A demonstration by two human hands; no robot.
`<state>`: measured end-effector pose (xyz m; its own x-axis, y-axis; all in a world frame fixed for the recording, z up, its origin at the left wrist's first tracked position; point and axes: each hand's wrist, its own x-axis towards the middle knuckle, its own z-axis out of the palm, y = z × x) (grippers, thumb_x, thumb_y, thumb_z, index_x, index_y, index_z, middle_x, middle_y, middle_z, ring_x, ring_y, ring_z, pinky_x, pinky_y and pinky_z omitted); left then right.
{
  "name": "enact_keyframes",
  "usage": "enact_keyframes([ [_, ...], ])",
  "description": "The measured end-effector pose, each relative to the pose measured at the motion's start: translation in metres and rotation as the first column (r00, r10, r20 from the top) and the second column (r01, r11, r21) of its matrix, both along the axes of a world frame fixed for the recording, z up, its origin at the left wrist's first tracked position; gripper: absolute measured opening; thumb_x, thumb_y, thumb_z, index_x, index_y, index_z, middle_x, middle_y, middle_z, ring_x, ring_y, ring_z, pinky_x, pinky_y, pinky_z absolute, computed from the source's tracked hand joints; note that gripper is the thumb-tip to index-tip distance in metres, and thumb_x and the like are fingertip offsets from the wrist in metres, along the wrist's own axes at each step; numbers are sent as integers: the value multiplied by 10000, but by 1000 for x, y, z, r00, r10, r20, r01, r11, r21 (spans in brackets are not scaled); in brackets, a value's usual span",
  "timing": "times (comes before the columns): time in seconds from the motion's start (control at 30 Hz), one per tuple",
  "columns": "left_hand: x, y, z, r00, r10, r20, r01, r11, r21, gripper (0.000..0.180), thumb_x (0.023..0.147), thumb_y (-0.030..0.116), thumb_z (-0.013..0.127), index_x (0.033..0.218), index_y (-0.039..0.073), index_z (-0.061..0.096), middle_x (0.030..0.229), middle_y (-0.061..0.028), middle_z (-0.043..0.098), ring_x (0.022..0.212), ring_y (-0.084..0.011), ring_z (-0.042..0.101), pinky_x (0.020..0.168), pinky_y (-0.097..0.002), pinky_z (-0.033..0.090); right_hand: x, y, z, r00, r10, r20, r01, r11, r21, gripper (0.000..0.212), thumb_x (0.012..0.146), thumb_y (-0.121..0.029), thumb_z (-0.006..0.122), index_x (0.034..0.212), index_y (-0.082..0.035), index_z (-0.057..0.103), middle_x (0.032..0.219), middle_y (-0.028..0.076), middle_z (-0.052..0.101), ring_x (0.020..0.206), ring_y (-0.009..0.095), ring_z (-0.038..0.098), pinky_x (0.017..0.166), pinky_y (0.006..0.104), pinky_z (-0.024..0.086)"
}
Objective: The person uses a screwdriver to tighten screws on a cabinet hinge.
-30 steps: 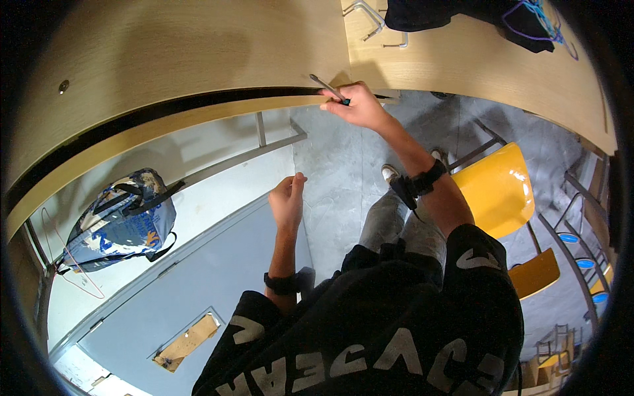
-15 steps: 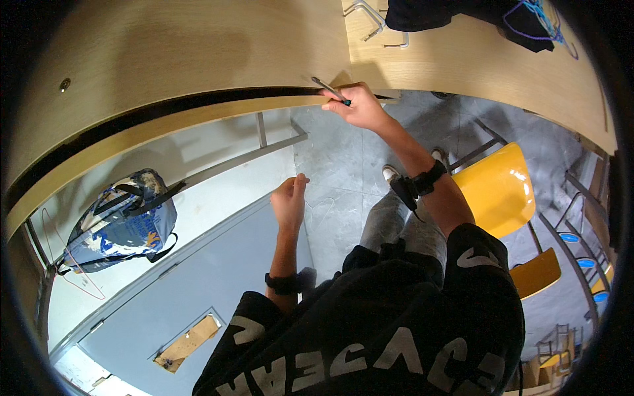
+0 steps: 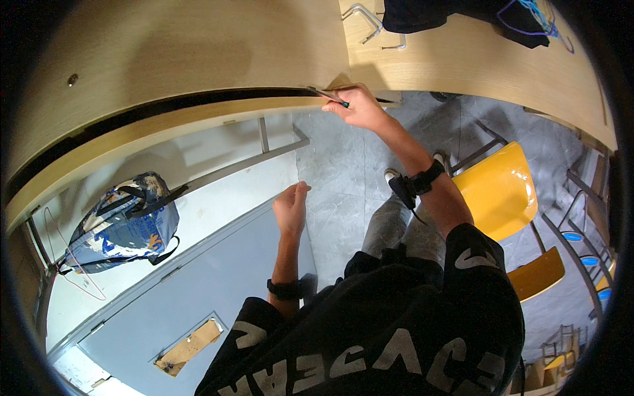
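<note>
My right hand (image 3: 360, 109) is closed around a slim metal tool (image 3: 330, 97) with a teal end; its exact kind cannot be made out. The tool's far tip lies over the dark gap (image 3: 198, 100) between a large wooden panel (image 3: 198, 46) and a narrow wooden edge strip (image 3: 158, 117). My right fingers are at the right end of this gap, partly hiding the strip. Lower and to the left, my left hand (image 3: 289, 208) hangs apart from the wood. Its fingers are curled with the thumb raised beside them, and whatever they may hold is hidden.
White U-shaped handles (image 3: 370, 25), black cloth (image 3: 422, 16) and blue-purple cords (image 3: 538, 20) lie on the wooden top at upper right. A patterned bag (image 3: 125, 228) sits below the panel at left, beside a metal bar (image 3: 231, 165). A yellow chair (image 3: 498, 191) stands at right.
The tool has tilted flatter, its far tip dropping toward the dark gap. My right hand stays in nearly the same place. My left hand is slightly lower, and the whole view has shifted a little.
</note>
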<state>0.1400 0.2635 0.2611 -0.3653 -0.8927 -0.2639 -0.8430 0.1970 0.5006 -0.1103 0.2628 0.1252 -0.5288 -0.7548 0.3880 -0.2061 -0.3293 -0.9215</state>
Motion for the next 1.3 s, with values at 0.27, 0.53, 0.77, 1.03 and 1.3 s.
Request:
enact_keyframes([
  [0.27, 7, -1, -2, 995, 31, 96, -38, 997, 70, 379, 902, 307, 558, 872, -49, 685, 804, -142, 688, 747, -183, 615, 707, -301, 466, 4, -3, -3, 972, 108, 210, -122, 991, 53, 278, 788, -171, 709, 1010, -6, 671, 832, 159, 680, 755, 178, 652, 701, 290, 495],
  [0.53, 2, 4, -3, 1000, 7, -20, -7, 1000, 5, 394, 919, 333, 540, 819, -13, 699, 539, 53, 340, 530, -65, 286, 485, -262, 233, -1, 0, 2, 978, 128, 166, -151, 979, 134, 306, 796, -205, 702, 1032, -13, 668, 816, 165, 673, 702, 192, 635, 676, 293, 488],
  [0.77, 1, 4, 1, 994, 90, 68, -97, 990, 107, 375, 901, 309, 550, 873, -39, 688, 763, -113, 675, 705, -134, 572, 667, -277, 450, 14, -2, -2, 953, 53, 297, -78, 994, 72, 294, 788, -190, 705, 1017, -9, 674, 789, 168, 667, 664, 196, 625, 645, 297, 480],
  [1.03, 2, 8, 1, 996, 44, 80, -50, 995, 85, 395, 903, 333, 549, 865, -35, 688, 747, -126, 668, 692, -158, 581, 671, -287, 453, 21, -4, 2, 952, -15, 304, 5, 999, 32, 275, 781, -145, 697, 1001, 17, 671, 778, 171, 675, 659, 166, 631, 637, 285, 486],
  [1.3, 4, 16, 2, 1000, -22, -15, 22, 1000, 18, 370, 895, 318, 565, 855, -30, 685, 730, -122, 667, 661, -166, 582, 637, -295, 451, 18, 2, 9, 948, 31, 317, -74, 989, 127, 241, 788, -141, 683, 959, 29, 670, 756, 186, 665, 657, 203, 653, 611, 311, 489],
])
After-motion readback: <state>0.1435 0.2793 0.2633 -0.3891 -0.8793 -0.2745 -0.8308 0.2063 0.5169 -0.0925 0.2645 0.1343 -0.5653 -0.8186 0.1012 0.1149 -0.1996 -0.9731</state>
